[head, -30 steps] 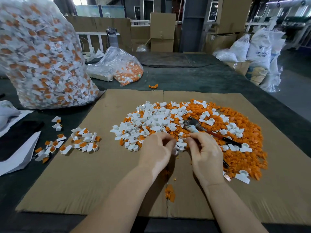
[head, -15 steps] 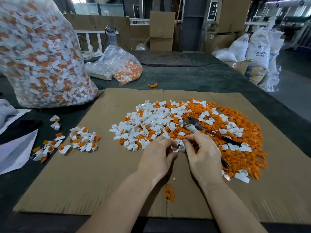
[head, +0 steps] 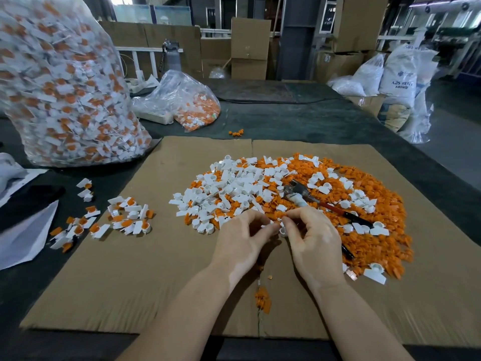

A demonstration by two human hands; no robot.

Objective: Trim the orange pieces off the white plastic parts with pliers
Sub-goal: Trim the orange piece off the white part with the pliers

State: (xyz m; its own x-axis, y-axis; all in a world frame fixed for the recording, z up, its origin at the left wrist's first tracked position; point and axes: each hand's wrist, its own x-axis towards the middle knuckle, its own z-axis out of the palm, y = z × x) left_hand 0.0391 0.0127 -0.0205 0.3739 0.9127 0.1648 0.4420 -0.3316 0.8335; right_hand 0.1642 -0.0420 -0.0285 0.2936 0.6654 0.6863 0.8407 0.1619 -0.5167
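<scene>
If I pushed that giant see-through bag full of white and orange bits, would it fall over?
Probably not easily. The big clear bag is stuffed full and sits wide on the table, so it likely feels heavy. Its thin plastic looks floppy, so a push would probably dent it and shift the loose pieces inside rather than topple it.

Stacked cardboard boxes [head: 249, 48] and white sacks [head: 398, 71] line the dim warehouse behind a dark table [head: 299, 118].

Dim hall, daylight from a rear window [head: 118, 0], soft shadows under both hands, wide-angle bending at edges, motion blur on the big bag [head: 59, 82] left.
</scene>
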